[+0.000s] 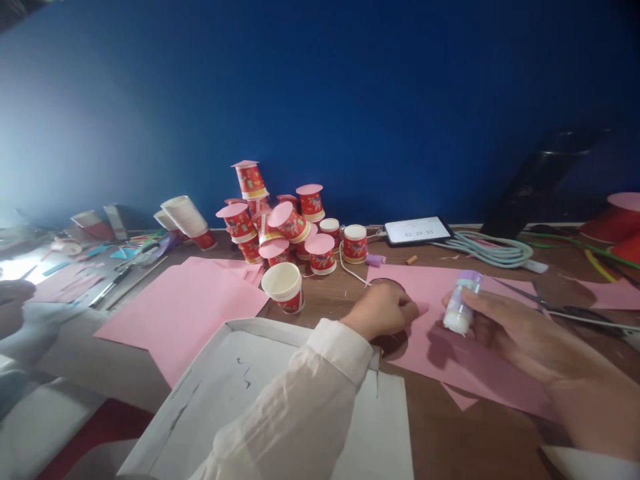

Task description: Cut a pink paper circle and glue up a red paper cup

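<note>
My right hand is closed around a glue stick, a clear tube with a purple end. Its white tip points down over a pink paper sheet. Bent and pressed together, the fingers of my left hand are at the left part of this sheet. What they hold, if anything, is hidden; a dark curved edge shows around the hand. A purple cap lies beyond the sheet. Left of my left hand stands an open red paper cup, near several red cups topped with pink paper.
A white box lid lies under my left sleeve. Scissors rest at the right, near a coiled cable and a phone showing a timer. More pink sheets and stacked cups are leftward. A person's arm is at far left.
</note>
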Motion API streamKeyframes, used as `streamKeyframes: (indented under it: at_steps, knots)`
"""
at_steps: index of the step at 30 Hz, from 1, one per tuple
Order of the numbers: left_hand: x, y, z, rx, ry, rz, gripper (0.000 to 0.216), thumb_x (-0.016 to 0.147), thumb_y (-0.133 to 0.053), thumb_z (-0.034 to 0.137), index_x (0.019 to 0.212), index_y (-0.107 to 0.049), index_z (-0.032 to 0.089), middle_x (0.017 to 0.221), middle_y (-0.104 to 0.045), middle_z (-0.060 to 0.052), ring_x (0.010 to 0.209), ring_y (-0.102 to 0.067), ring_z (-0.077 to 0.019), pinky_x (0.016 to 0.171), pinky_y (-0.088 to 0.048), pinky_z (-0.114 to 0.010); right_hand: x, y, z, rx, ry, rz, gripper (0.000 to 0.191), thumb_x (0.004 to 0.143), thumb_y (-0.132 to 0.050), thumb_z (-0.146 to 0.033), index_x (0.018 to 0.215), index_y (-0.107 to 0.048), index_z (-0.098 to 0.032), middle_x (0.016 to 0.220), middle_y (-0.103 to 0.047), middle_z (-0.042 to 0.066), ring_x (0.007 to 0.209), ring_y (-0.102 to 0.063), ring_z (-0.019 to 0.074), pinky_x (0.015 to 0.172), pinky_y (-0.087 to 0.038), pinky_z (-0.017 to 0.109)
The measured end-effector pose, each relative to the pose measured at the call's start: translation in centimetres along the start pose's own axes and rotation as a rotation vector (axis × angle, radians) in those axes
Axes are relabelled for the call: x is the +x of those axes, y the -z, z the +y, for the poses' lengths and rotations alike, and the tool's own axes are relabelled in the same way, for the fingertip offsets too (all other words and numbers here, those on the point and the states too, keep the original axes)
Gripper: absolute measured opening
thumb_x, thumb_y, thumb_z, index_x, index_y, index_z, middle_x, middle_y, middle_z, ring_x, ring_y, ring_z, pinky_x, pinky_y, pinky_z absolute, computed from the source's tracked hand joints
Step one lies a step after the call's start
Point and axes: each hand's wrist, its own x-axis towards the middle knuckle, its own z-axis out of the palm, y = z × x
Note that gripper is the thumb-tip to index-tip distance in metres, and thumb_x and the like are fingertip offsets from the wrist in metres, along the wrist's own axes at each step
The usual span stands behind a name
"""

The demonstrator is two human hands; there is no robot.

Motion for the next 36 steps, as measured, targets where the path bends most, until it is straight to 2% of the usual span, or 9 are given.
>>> streamKeyframes:
  at_steps: [6,13,16,19,23,25,29,32,36]
  knots:
    - [0.0,0.0,0.0,-0.112,0.049,-0.043,0.028,0.082,-0.067,0.037,0.062,-0.057,0.02,0.065,-0.059,0.0,0.068,-0.057,-0.0154,0.063,-0.042,-0.026,0.1,0.2,0.3,-0.02,0.0,-0.012,0.047,0.06,-0.093,-0.062,0.077,-0.077,-0.021,0.074,-0.074,0.006,0.07,-0.068,0.0209,0.065,-0.06,0.03]
    - [0.2,-0.6,0.4,-0.113,0.109,-0.043,0.031,0.084,-0.072,0.044,0.067,-0.063,0.019,0.073,-0.067,-0.002,0.071,-0.061,-0.0162,0.067,-0.045,-0.027,0.0,0.3,0.1,-0.049,0.028,-0.014,0.048,0.059,-0.091,-0.065,0.076,-0.077,-0.023,0.073,-0.075,0.005,0.069,-0.067,0.0195,0.063,-0.059,0.028]
    - [0.1,-0.9,0.8,-0.059,0.168,-0.057,0.031,0.086,-0.071,0.05,0.079,-0.069,0.019,0.081,-0.071,-0.004,0.077,-0.064,-0.0181,0.071,-0.049,-0.029,0.0,0.3,0.2,-0.044,0.042,0.016,0.047,0.06,-0.091,-0.065,0.076,-0.076,-0.023,0.075,-0.075,0.004,0.07,-0.067,0.0184,0.064,-0.059,0.026]
    - [-0.2,-1.0,1.4,0.038,0.192,-0.11,0.036,0.082,-0.074,0.052,0.1,-0.074,0.021,0.101,-0.075,-0.005,0.089,-0.068,-0.0207,0.078,-0.052,-0.03,-0.1,0.2,0.2,-0.01,0.048,0.029,0.046,0.058,-0.093,-0.062,0.076,-0.076,-0.023,0.076,-0.075,0.004,0.072,-0.069,0.0199,0.065,-0.061,0.027]
    - [-1.0,-1.0,2.4,0.305,0.082,-0.187,0.049,0.079,-0.075,0.049,0.121,-0.071,0.023,0.129,-0.066,-0.01,0.102,-0.068,-0.0251,0.084,-0.055,-0.033,-0.3,-0.2,-0.2,0.042,0.052,0.039,0.044,0.055,-0.095,-0.058,0.078,-0.077,-0.025,0.075,-0.075,0.003,0.071,-0.07,0.0202,0.066,-0.064,0.029]
    - [-1.4,-1.3,2.9,0.442,0.028,-0.189,0.05,0.081,-0.072,0.046,0.126,-0.068,0.022,0.134,-0.061,-0.013,0.11,-0.067,-0.0288,0.088,-0.055,-0.036,-0.4,-0.5,-0.5,0.051,0.054,0.059,0.046,0.051,-0.097,-0.056,0.078,-0.078,-0.025,0.073,-0.075,0.003,0.07,-0.069,0.0196,0.064,-0.064,0.027]
    - [-2.4,-2.6,3.3,0.65,-0.059,-0.092,0.045,0.092,-0.062,0.044,0.125,-0.065,0.014,0.127,-0.062,-0.018,0.117,-0.063,-0.0321,0.094,-0.055,-0.041,-0.2,-0.6,-0.8,0.063,0.047,0.083,0.049,0.044,-0.1,-0.054,0.077,-0.079,-0.024,0.073,-0.075,0.003,0.069,-0.069,0.0186,0.061,-0.064,0.025]
    - [-2.8,-3.8,3.2,0.723,-0.176,0.011,0.034,0.097,-0.057,0.036,0.119,-0.066,0.012,0.117,-0.065,-0.016,0.11,-0.064,-0.0306,0.087,-0.056,-0.04,0.0,-0.4,-0.6,0.08,0.056,0.062,0.046,0.046,-0.1,-0.052,0.074,-0.077,-0.024,0.07,-0.074,0.001,0.064,-0.068,0.0164,0.06,-0.063,0.023]
    - [-2.7,-4.4,2.9,0.765,-0.224,0.028,0.024,0.101,-0.051,0.025,0.11,-0.069,0.012,0.112,-0.067,-0.015,0.1,-0.066,-0.0276,0.077,-0.056,-0.038,0.0,0.0,-0.5,0.097,0.055,0.067,0.043,0.05,-0.099,-0.051,0.071,-0.074,-0.024,0.07,-0.074,0.001,0.059,-0.064,0.0131,0.058,-0.06,0.019]
